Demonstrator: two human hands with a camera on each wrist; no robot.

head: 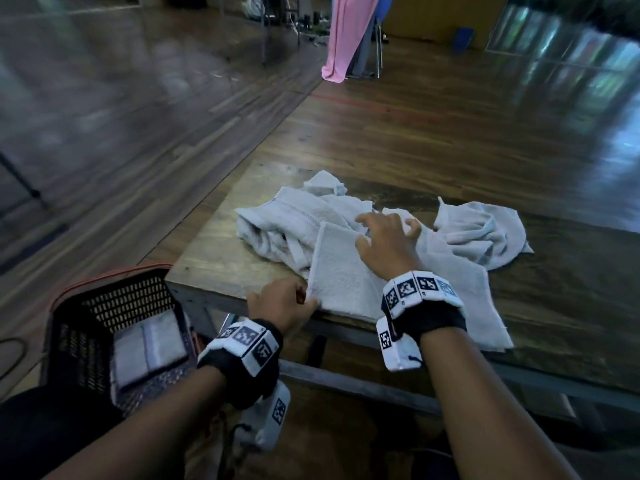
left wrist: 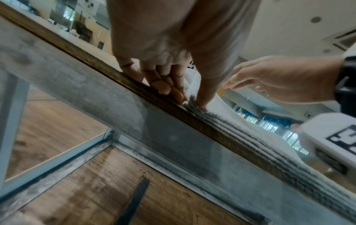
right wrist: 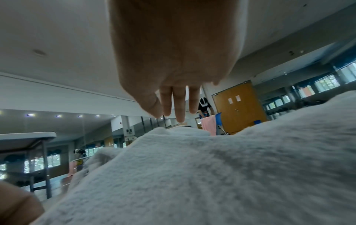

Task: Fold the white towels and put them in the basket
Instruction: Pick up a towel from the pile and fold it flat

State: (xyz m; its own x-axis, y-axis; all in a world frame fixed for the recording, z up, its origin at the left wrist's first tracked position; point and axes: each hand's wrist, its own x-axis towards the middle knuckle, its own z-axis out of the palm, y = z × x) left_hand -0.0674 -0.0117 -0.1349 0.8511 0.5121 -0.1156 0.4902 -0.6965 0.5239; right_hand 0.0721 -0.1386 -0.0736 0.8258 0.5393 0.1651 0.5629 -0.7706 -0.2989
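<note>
No readable text; perhaps only coded markers on the wrist bands (head: 248, 341).

**Around the desk: floor, drapes, door, cables**

The desk (head: 221, 244) has a worn wooden top on a grey metal frame (left wrist: 108, 97), with a lower crossbar (head: 346, 379) beneath. It stands on a glossy wood-plank floor (head: 450, 126) marked by a thin red line (head: 346, 99). Far back, a pink cloth (head: 346, 36) hangs over a chair, a blue one (right wrist: 218, 120) beside it. A small blue bin (head: 463, 38) sits by an orange-brown double door (right wrist: 238, 106). A black cable (head: 14, 355) loops on the floor at left. From the right wrist, a second table (right wrist: 27, 137) shows at left, with a row of ceiling spotlights (right wrist: 57, 116) and windows (right wrist: 327, 80) along the walls. A distant person (right wrist: 204, 105) bends near the drapes.
</note>
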